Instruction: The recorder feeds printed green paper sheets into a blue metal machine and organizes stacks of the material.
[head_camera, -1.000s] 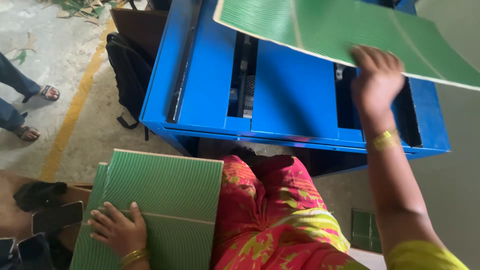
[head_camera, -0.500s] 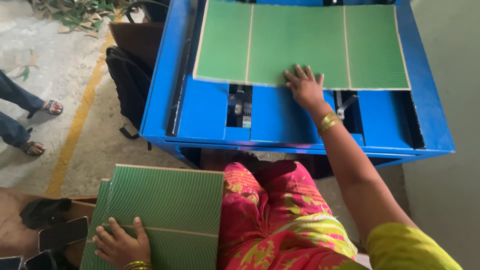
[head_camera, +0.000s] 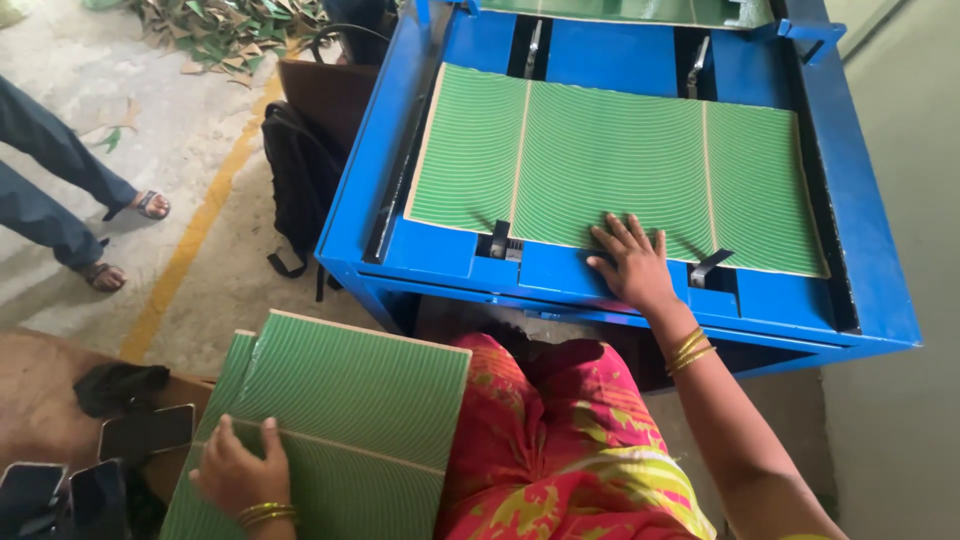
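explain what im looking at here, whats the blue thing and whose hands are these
The picture comes from a camera worn on a person's head, looking down, so both hands are that person's own. The blue thing is a metal machine table with slots in its bed. A green ribbed sheet with two fold lines lies flat on it. The right hand presses open on the sheet's near edge and grips nothing. The left hand rests on a stack of similar green sheets beside the person's lap. On the left are a black backpack on the floor, and another person's feet in sandals.
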